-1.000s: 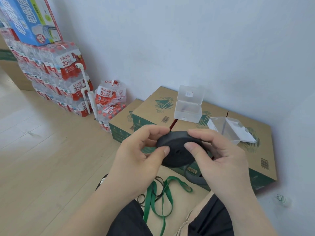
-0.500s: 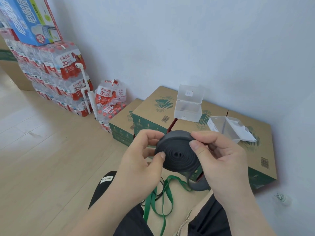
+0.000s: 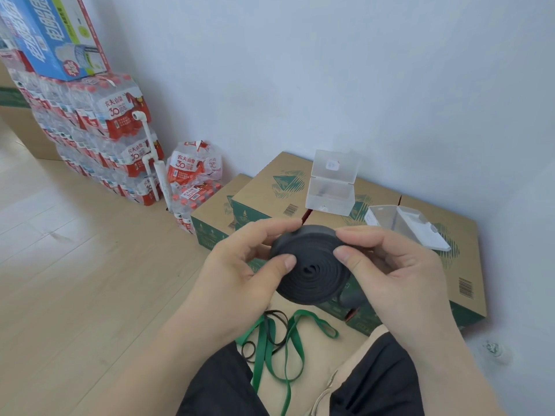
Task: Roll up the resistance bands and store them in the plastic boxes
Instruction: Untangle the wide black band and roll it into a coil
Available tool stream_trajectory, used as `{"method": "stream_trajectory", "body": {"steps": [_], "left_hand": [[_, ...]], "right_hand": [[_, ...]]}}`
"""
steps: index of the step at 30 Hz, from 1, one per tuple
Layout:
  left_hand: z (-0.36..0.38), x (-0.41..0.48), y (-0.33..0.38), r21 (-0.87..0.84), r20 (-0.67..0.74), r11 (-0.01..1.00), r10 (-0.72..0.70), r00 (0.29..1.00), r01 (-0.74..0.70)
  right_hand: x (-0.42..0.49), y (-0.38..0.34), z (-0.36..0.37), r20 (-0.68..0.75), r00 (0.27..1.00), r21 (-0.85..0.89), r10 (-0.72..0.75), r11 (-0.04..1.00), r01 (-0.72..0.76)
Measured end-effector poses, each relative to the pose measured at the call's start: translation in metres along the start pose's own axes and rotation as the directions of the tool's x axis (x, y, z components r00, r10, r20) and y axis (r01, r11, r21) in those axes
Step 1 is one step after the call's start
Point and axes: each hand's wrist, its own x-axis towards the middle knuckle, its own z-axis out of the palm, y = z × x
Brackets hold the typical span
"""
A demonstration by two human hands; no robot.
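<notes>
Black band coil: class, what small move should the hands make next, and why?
Probably wind the loose tail onto the black band coil. The left hand and right hand both pinch the coil, a short end hangs beneath it, and an open plastic box stands on the cartons behind.

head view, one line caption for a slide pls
Left hand and right hand hold a rolled black band before two open plastic boxes on cartons.

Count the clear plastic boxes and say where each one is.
2. The upright box stands lid-up on the cardboard cartons; the second box lies just right of it, lid flapped open. None looks hidden.
</notes>
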Motion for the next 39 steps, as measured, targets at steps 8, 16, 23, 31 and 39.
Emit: {"method": "stream_trajectory", "body": {"steps": [8, 16, 23, 31, 39], "left_hand": [[0.01, -0.005, -0.009, -0.329, -0.157, 0.939, -0.157, 0.975, 0.099], [0.036, -0.015, -0.009, -0.573, -0.182, 0.804, -0.313, 0.932, 0.158], [0.019, -0.003, -0.014, 0.206, -0.064, 0.978, 0.029, 0.998, -0.015], [0.008, -0.002, -0.008, 0.17, 0.074, 0.984, 0.046, 0.996, -0.058], [0.011, -0.006, -0.011, -0.041, -0.136, 0.999, -0.032, 0.99, 0.027]], "right_hand": [[-0.007, 0.012, 0.012, -0.139, 0.989, 0.1, 0.056, 0.994, -0.043], [-0.005, 0.016, 0.024, -0.155, 0.987, 0.13, 0.034, 0.991, -0.014], [0.012, 0.004, 0.003, 0.142, 0.988, -0.309, -0.055, 0.946, 0.097], [0.012, 0.005, 0.002, 0.22, 0.974, -0.269, 0.043, 0.963, 0.018], [0.005, 0.011, -0.002, 0.113, 0.992, -0.085, 0.062, 0.995, -0.052]]}}
